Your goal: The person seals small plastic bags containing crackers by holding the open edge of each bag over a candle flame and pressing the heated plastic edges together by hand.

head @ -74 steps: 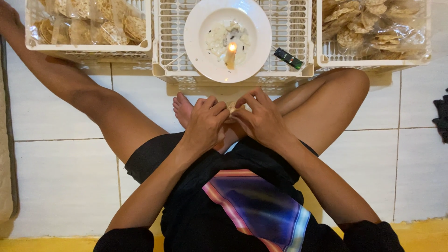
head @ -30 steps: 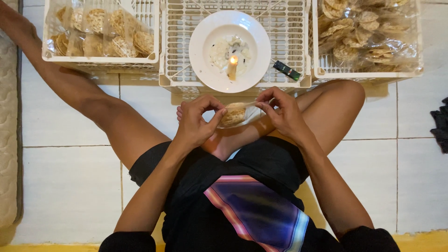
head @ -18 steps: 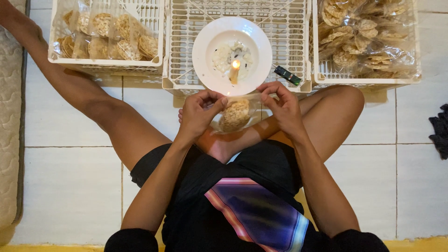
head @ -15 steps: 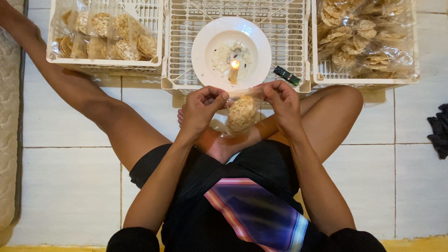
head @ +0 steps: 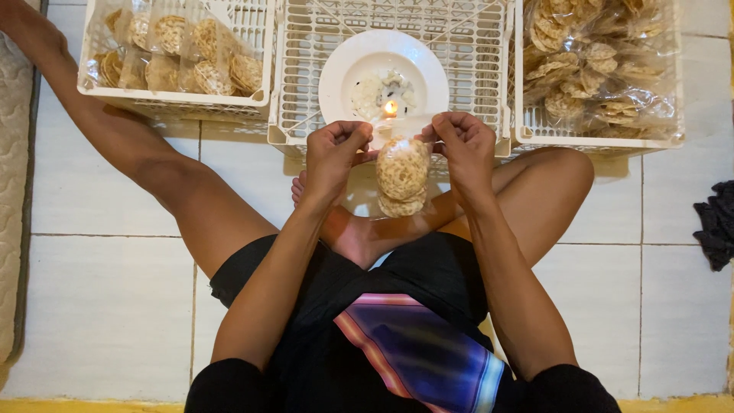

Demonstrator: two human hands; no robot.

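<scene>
Head view: clear bag of crackers (head: 402,174) hangs between left hand (head: 332,157) and right hand (head: 465,147), each grip pinched on a top corner, stretching the mouth taut just beside the candle flame (head: 391,108) on a white plate (head: 340,76), apparently to heat-seal it. Plate sits on middle white basket (head: 489,53); white tiled floor (head: 107,298) beneath.

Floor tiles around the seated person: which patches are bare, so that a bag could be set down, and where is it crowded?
Bare floor tiles lie left of the outstretched leg, and more right of the bent knee, below the dark cloth. Crowded: the three white baskets, the plate with its candle flame, both hands holding the cracker bag.
</scene>
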